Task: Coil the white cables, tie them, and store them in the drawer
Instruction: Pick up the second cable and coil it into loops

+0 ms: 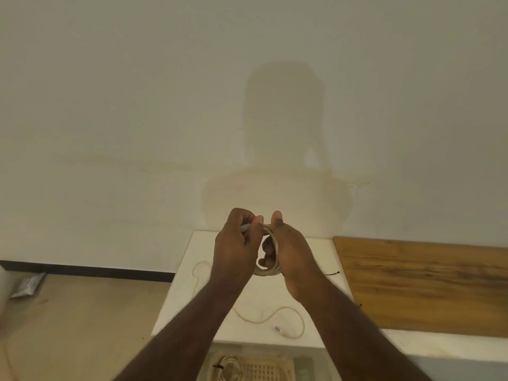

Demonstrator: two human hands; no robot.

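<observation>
I hold a small coil of white cable [270, 271] up above the white cabinet top [319, 251]. My right hand [288, 254] grips the coil, its fingers curled through the loops. My left hand [236, 248] pinches the cable's grey plug end at the top of the coil. Another white cable [277, 317] lies loose on the cabinet top below my arms, its plug near the front edge. In the open drawer [264, 367] below lies a coiled white cable [228, 365] bound with a dark tie.
A short dark tie [333, 273] lies on the cabinet top right of my hands. A wooden board [428, 284] lies on the counter to the right. A plain wall rises behind. A silver packet [27, 284] lies on the floor at the left.
</observation>
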